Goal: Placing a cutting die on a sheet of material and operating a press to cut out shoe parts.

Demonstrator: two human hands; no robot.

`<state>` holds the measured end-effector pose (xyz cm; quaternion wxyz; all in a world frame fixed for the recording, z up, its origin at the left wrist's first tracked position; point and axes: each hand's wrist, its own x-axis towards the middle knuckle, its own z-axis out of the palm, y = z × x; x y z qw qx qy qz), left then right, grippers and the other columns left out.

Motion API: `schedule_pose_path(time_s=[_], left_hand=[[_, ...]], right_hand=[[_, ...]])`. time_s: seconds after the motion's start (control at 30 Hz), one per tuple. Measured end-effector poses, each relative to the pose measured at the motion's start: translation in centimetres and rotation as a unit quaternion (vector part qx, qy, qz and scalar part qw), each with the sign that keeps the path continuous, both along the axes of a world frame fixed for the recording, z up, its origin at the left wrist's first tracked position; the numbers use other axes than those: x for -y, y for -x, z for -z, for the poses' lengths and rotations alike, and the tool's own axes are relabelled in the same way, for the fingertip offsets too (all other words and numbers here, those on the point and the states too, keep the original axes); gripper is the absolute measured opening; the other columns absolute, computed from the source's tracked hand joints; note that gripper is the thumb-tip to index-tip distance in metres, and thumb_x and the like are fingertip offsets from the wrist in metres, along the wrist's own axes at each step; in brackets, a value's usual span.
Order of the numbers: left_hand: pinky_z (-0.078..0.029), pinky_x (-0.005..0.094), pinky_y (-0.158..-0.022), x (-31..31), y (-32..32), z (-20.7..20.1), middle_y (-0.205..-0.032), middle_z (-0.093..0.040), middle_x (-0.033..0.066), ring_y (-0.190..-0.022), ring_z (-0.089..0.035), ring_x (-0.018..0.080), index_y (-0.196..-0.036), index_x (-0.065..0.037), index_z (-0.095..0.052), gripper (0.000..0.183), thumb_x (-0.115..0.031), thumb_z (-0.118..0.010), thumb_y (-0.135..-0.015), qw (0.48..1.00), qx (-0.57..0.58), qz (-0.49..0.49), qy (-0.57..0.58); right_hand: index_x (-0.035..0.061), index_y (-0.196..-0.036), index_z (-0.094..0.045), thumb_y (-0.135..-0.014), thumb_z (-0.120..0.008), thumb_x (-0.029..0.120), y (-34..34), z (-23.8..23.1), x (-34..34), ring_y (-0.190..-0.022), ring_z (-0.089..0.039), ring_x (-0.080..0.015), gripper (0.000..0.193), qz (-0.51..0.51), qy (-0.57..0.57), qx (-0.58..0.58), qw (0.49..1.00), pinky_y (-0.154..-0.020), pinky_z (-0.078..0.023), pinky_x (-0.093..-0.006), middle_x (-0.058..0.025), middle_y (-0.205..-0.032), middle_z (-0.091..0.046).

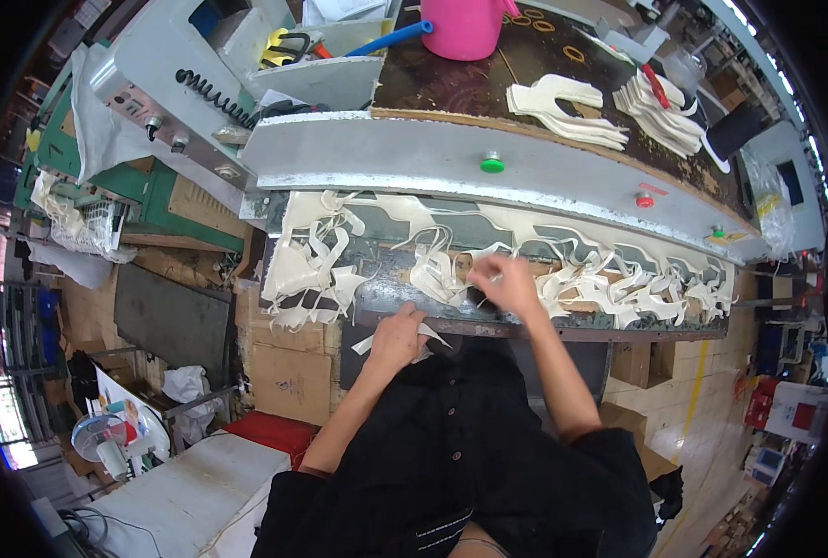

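My left hand (398,338) is at the near edge of the machine's metal bed (386,299), its fingers curled over thin off-white strips (435,337) whose ends stick out on both sides. My right hand (507,286) is above the bed, thumb and fingertips drawn together. Whether anything is pinched there is too small to make out. Just left of it lies a loose heap of off-white offcut strips (433,272). A larger tangle of offcuts (313,270) covers the bed's left end, and more curly offcuts (619,288) spread over its right part.
Behind the bed runs a grey machine beam (340,153) with a green button (492,165) and a red button (645,200). On the dark board above are a pink jug (460,28), a stack of cut white pieces (563,107) and another stack (656,116). Cardboard (288,383) lies lower left.
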<state>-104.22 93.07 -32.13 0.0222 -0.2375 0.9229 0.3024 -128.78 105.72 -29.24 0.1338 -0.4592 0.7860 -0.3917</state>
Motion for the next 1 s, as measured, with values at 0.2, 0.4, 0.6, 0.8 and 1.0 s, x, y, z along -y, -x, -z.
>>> schedule_pose_path(time_s=[0.2,0.4,0.6,0.8,1.0], left_hand=[[-0.058,0.0525,-0.087,0.6,-0.3,0.5,-0.115,-0.064,0.0149,-0.102,-0.070,0.0419,-0.126,-0.007,-0.072,0.047,-0.020,-0.086,-0.083,1.000,-0.011,0.010,-0.003],[-0.058,0.0525,-0.086,0.6,0.5,0.4,-0.115,-0.064,0.0151,-0.099,-0.070,0.0427,-0.123,-0.007,-0.073,0.044,-0.018,-0.085,-0.083,1.000,-0.015,0.001,0.002],[-0.058,0.0515,-0.084,1.5,1.4,0.2,-0.108,-0.066,0.0153,-0.095,-0.071,0.0426,-0.117,-0.008,-0.076,0.038,-0.019,-0.085,-0.082,0.998,-0.053,-0.008,0.024],[-0.058,0.0537,-0.086,2.0,1.4,-0.1,-0.116,-0.065,0.0153,-0.098,-0.071,0.0427,-0.120,-0.008,-0.074,0.041,-0.017,-0.085,-0.081,1.000,-0.019,0.006,0.004],[-0.057,0.0538,-0.084,5.4,5.0,-3.0,-0.086,-0.074,0.0191,-0.094,-0.072,0.0443,-0.087,-0.009,-0.080,0.018,-0.028,-0.079,-0.088,0.995,0.047,0.058,-0.069]], right_hand=[[0.0032,-0.105,-0.079,-0.082,-0.094,0.025,-6.0,3.7,-9.8,-0.089,-0.076,-0.0291,0.035,0.085,-0.044,0.005,0.995,-0.080,-0.059,-0.0386,-0.0135,-0.095,-0.078],[0.0054,-0.101,-0.076,-0.067,-0.099,0.026,-5.0,3.3,-9.9,-0.096,-0.067,-0.0394,0.046,0.057,-0.077,-0.081,0.992,-0.086,-0.054,-0.0483,-0.0144,-0.093,-0.068],[0.0054,-0.104,-0.075,-0.070,-0.097,0.025,-3.8,3.6,-8.8,-0.109,-0.064,-0.0376,0.045,0.047,-0.128,-0.075,0.988,-0.095,-0.049,-0.0480,-0.0144,-0.108,-0.070],[0.0052,-0.105,-0.075,-0.072,-0.096,0.025,-3.6,3.8,-9.2,-0.107,-0.063,-0.0374,0.044,0.039,-0.114,-0.081,0.989,-0.095,-0.049,-0.0485,-0.0137,-0.105,-0.067],[0.0033,-0.098,-0.080,-0.081,-0.091,0.043,1.8,1.0,-8.4,-0.087,-0.075,-0.0377,0.045,-0.169,-0.227,0.040,0.958,-0.078,-0.060,-0.0423,-0.0156,-0.091,-0.078]])
